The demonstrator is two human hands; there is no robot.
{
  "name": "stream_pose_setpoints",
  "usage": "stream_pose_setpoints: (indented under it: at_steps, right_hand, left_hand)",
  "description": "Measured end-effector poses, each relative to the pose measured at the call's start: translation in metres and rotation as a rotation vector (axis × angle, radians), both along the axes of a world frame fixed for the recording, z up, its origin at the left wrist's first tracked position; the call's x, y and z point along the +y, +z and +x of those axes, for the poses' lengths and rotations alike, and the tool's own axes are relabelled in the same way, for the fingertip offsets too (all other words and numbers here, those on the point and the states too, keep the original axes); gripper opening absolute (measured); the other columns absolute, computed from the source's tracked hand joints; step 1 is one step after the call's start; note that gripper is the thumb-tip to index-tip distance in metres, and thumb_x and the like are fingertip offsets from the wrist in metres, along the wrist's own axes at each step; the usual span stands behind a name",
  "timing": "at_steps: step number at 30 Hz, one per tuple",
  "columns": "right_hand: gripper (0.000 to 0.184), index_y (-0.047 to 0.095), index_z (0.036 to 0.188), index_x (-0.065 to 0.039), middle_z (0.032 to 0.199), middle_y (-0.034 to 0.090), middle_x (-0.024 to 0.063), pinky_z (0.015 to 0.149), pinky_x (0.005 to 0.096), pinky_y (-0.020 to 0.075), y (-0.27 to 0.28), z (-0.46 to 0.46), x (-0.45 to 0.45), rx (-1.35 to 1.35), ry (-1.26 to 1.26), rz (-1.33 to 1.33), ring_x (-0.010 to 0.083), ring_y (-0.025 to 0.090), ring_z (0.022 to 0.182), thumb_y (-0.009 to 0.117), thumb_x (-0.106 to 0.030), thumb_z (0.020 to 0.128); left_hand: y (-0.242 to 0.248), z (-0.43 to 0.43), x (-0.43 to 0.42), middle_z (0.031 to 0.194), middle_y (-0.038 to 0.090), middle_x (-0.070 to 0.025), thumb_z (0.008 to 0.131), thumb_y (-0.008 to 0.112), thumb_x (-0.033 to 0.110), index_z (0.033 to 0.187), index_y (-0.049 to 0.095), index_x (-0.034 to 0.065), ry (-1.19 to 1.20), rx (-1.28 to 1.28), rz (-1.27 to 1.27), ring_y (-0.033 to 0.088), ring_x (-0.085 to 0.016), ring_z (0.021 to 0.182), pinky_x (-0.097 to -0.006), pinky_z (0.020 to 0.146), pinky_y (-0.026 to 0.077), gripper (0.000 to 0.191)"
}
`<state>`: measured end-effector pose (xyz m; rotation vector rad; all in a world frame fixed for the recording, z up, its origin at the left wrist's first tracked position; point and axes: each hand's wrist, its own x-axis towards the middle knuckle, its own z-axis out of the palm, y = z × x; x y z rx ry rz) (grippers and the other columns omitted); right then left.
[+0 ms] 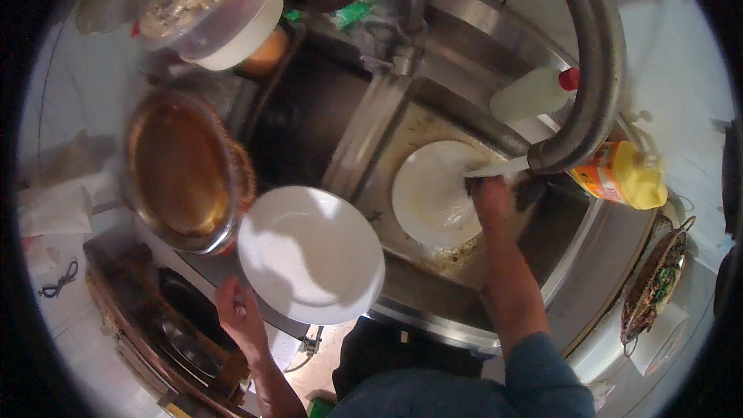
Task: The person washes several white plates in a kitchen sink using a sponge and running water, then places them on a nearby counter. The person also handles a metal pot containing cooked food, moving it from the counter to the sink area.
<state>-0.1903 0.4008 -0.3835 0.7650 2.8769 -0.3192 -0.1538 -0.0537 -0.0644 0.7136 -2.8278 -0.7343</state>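
Water runs from the thick metal faucet (603,69) into the right basin of a stainless steel sink (400,267). A white plate (432,197) lies on the basin floor. My right hand (490,191) reaches in over the plate's right edge beside the stream, near something dark at its fingertips; its grip is not clear. A large white bowl or deep plate (313,255) rests at the sink's left front. Just left of it is my left hand (237,307), fingers curled and somewhat apart, with nothing clearly held.
An oval glass-like dish (180,174) with brownish contents stands left. Behind it are bowls (244,35) with sliced pale food. A red-capped bottle (528,96) and a yellow bottle (624,177) stand right of the sink. A pan of food (656,284) lies far right.
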Motion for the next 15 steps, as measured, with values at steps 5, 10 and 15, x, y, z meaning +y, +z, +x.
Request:
stream_pose_setpoints:
  at_steps: [5,10,15]
  right_hand:
    - [0.025,0.062,0.097,-0.011,0.09,0.062,0.0133,0.064,0.0443,0.0496,-0.069,-0.054,-0.05,0.155,0.186,-0.058,0.0309,0.062,0.084,0.057,-0.032,0.085]
    - [0.024,0.067,0.096,-0.017,0.098,0.063,0.0091,0.073,0.048,0.0475,0.024,0.054,-0.143,-0.27,0.57,-0.168,0.029,0.061,0.093,0.06,-0.029,0.076]
    - [0.035,0.063,0.104,-0.017,0.091,0.064,0.0108,0.076,0.0471,0.0497,0.012,0.094,0.028,-0.114,0.083,0.207,0.0322,0.061,0.088,0.066,-0.033,0.073]
  left_hand:
    - [0.035,-0.019,0.102,0.101,0.062,-0.0123,0.077,0.061,0.002,0.105,0.062,0.0007,-0.573,-0.093,0.453,0.061,-0.024,0.087,-0.032,0.071,0.049,0.028]
    - [0.011,-0.014,0.189,0.115,0.058,-0.017,0.077,0.069,0.01,0.112,0.059,0.0,-0.845,-0.306,0.68,0.058,-0.032,0.106,-0.0379,0.09,0.047,0.038]
    - [-0.131,0.019,0.248,0.124,0.052,-0.0208,0.081,0.067,0.019,0.131,0.044,0.0015,-0.443,-0.511,0.641,0.052,-0.035,0.114,-0.0393,0.092,0.046,0.057]
